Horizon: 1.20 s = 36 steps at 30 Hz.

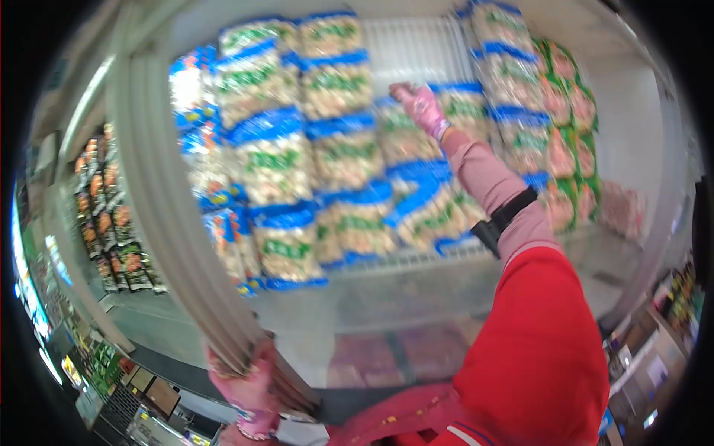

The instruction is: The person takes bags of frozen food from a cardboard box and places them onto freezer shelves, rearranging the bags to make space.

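Observation:
My right hand [420, 108], in a pink patterned glove, reaches into an upright display cooler at the top edge of the middle stack of bags. Its fingers look curled and are slightly blurred; what they hold, if anything, I cannot tell. Just below it lies a clear bag of pale food [401, 132] with green print and a blue band. At the lower left, my left hand [249, 386], in a similar pink glove, is wrapped round the lower part of the cooler's upright door frame [167, 186].
More blue-banded bags [275, 171] fill stacked rows to the left. Green-edged bags of pink food [569, 141] stand on the right beside a pink pack [623, 210]. Dark packs [111, 212] hang behind glass at far left. White ribbed backing [413, 48] shows behind the middle stack.

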Each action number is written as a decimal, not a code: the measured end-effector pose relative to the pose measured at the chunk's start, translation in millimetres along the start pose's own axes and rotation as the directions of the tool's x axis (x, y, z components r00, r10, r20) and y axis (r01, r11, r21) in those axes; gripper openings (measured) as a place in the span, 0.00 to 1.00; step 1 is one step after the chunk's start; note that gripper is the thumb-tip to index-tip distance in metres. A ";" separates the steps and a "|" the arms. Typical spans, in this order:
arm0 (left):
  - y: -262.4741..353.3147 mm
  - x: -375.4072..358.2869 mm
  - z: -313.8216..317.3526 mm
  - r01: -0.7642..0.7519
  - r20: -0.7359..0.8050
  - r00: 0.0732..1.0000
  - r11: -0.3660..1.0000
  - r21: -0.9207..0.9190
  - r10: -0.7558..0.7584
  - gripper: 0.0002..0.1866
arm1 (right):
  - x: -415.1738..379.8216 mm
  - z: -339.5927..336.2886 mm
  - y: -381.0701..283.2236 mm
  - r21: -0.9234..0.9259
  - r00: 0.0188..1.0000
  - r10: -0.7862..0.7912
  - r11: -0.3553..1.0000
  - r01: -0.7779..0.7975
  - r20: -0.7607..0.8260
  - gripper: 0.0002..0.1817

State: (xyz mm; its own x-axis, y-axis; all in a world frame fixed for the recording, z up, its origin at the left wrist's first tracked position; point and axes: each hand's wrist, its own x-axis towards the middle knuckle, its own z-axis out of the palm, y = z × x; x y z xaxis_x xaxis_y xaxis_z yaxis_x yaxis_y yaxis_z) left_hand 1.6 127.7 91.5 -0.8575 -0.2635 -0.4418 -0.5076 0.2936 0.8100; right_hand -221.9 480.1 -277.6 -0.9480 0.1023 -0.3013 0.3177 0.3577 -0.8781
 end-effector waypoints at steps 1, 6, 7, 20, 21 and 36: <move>0.0 -1.0 2.5 -0.031 -0.041 0.999 0.999 0.035 0.033 0.38 | -37.8 -24.9 16.7 -0.024 0.998 0.060 0.998 -0.060 0.003 0.27; -4.2 1.2 -1.3 -0.084 -0.033 0.996 0.995 0.048 0.086 0.39 | -171.1 -95.0 70.4 -0.376 0.898 0.356 0.893 -0.245 0.260 0.30; -5.1 0.4 -2.4 -0.099 -0.015 0.995 0.995 0.009 0.099 0.39 | -186.0 -90.2 62.6 -0.386 0.761 0.506 0.850 -0.358 0.406 0.39; 1.2 -0.6 -10.7 0.130 0.012 0.990 0.871 -0.473 -0.141 0.36 | -210.7 -42.9 46.6 -0.155 0.656 0.520 0.833 -0.532 0.547 0.29; -24.0 15.3 -33.2 0.241 0.159 0.969 0.843 -0.481 -0.187 0.33 | -211.9 -44.5 26.4 -0.105 0.668 0.470 0.854 -0.510 0.576 0.16; 16.7 101.5 41.4 0.015 0.595 0.803 0.998 -0.059 0.023 0.13 | -209.4 11.6 -217.0 0.645 0.882 -0.238 0.758 -0.093 0.406 0.28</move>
State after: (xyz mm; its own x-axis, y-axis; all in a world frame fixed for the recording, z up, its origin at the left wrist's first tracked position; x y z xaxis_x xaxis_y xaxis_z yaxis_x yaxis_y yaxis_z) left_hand -97.3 143.9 44.2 -0.7505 0.3420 -0.5655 -0.5142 0.2352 0.8248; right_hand -92.1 370.3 -28.3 -0.9047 -0.3716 -0.2082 0.3405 -0.3374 -0.8776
